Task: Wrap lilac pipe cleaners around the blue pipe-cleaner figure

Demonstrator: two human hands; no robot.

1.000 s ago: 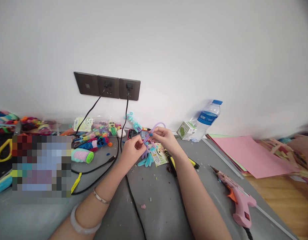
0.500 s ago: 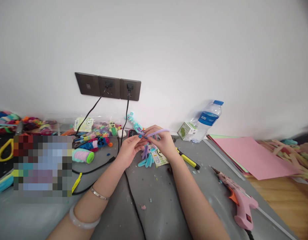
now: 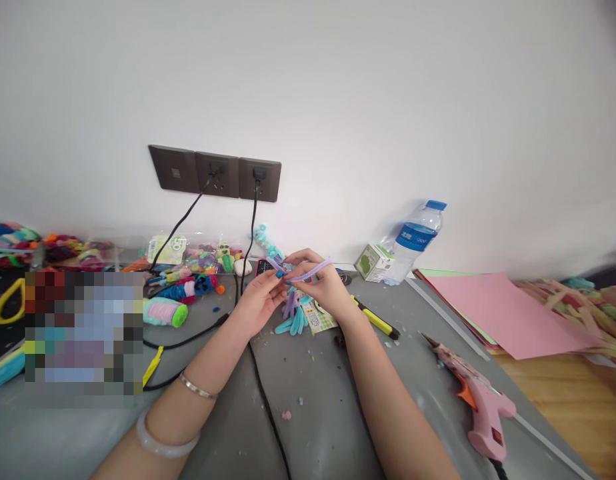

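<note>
A lilac pipe cleaner (image 3: 312, 271) is pinched between both hands above the table, bent into a shallow V at the fingertips. My left hand (image 3: 261, 299) closes thumb and fingers on its bend. Just beside it, my right hand (image 3: 324, 283) grips the same strip, whose longer end lies across the fingers toward the right. Beneath the hands are bent purple pipe cleaner pieces (image 3: 291, 303), turquoise pipe cleaner loops (image 3: 294, 324) and a printed tag (image 3: 320, 319). A turquoise fuzzy piece (image 3: 263, 239) sits behind the fingers, partly hidden.
On the right lie a yellow-black utility knife (image 3: 378, 319), a pink hot glue gun (image 3: 481, 400) and pink paper (image 3: 513, 310). A water bottle (image 3: 418, 237) and small box (image 3: 373, 262) stand by the wall. Black cables (image 3: 261, 380) cross the table; colourful fuzzy crafts (image 3: 188, 288) crowd the left.
The lilac pipe cleaner has gone from nearly straight to bent, its short left end now pointing up and left. Both hands stay almost in place, with the fingers shifted slightly.
</note>
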